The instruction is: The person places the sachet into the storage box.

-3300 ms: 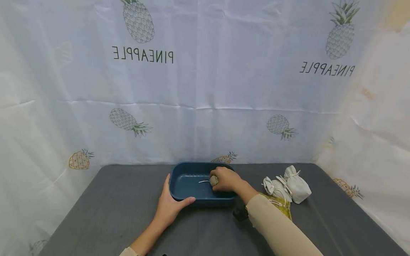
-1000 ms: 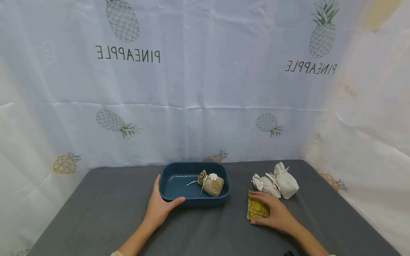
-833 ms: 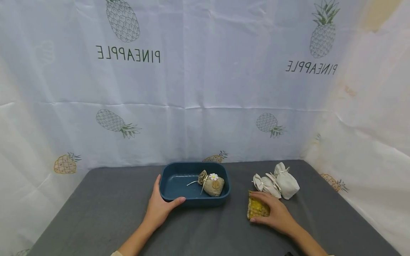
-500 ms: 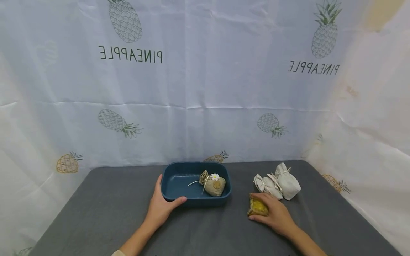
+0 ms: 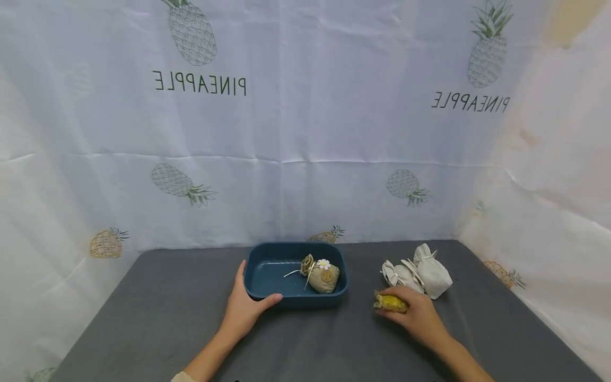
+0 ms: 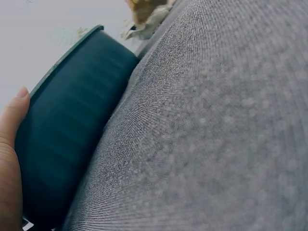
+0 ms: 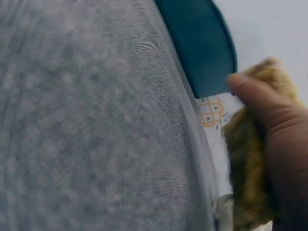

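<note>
A dark blue plastic bin (image 5: 298,301) stands at the table's back edge. My left hand (image 5: 245,310) holds its near left corner, thumb on the front rim and fingers along the left side. Inside the bin's right half lies a small tan drawstring pouch (image 5: 323,281) with a white flower and a round tag. To the right of the bin, my right hand (image 5: 414,310) pinches a soft yellow patterned pouch (image 5: 390,303) between thumb and fingers. In the right wrist view that yellow pouch (image 7: 250,163) is blurred beside the thumb.
Two off-white tied cloth pouches lean together behind my right hand, the smaller one (image 5: 406,276) left of the larger one (image 5: 433,275). A dark grey cloth (image 5: 310,345) covers the table. A white pineapple-print curtain (image 5: 296,201) hangs along the back.
The tan pouch was let go in the bin. My right hand moved right to the yellow pouch, took hold and squeezed it narrower, raising it slightly. My left hand stays at the bin.
</note>
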`<state>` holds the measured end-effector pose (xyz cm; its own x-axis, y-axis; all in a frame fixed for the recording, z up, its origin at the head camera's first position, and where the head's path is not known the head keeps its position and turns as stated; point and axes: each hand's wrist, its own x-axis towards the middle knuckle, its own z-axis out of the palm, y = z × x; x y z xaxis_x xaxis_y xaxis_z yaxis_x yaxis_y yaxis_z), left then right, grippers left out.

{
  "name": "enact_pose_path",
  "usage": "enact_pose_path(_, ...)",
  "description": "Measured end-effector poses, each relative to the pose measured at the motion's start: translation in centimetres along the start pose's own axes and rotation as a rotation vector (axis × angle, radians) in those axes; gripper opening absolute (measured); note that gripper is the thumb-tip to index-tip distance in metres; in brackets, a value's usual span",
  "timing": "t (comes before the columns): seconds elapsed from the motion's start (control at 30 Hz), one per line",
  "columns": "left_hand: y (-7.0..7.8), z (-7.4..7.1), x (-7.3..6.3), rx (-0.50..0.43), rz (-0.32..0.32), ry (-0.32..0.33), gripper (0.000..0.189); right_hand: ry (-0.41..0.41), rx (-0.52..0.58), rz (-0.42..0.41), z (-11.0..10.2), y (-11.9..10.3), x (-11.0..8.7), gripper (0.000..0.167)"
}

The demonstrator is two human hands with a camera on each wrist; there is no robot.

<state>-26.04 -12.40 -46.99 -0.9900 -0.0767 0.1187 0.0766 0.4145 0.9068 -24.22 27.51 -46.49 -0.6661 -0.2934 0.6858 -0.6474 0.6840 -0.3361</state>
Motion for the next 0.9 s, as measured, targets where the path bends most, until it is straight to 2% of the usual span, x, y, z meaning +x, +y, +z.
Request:
enact_pose_path(0.13,-0.1,0.1,0.1,-0.013,0.011,0.008,0.122,0.013,0.001,-0.002,-0.5,-1.3,1.7,0.05)
enact_pose_path(0.27,-0.1,0.1,0.0,-0.01,0.02,0.016,0.122,-0.006,-0.011,-0.021,-0.8,-2.8,4.3,0.05)
enact_pose_path(0.47,-0.1,0.2,-0.1,-0.004,0.01,0.014,0.122,-0.028,0.044,-0.119,-0.6,-4.9,8.3,0.053)
enact_pose_path(0.57,-0.1,0.2,-0.1,-0.005,0.008,0.012,0.122,-0.036,0.1,-0.18,0.2,-5.7,10.0,0.054)
enact_pose_path(0.7,-0.1,0.2,0.0,-0.005,0.008,0.015,0.122,-0.071,0.12,-0.243,1.8,-6.7,11.5,0.051)
enact_pose_path(0.9,-0.2,0.3,0.1,-0.008,0.01,0.025,0.122,-0.216,0.05,-0.262,4.7,-7.6,12.6,0.051)
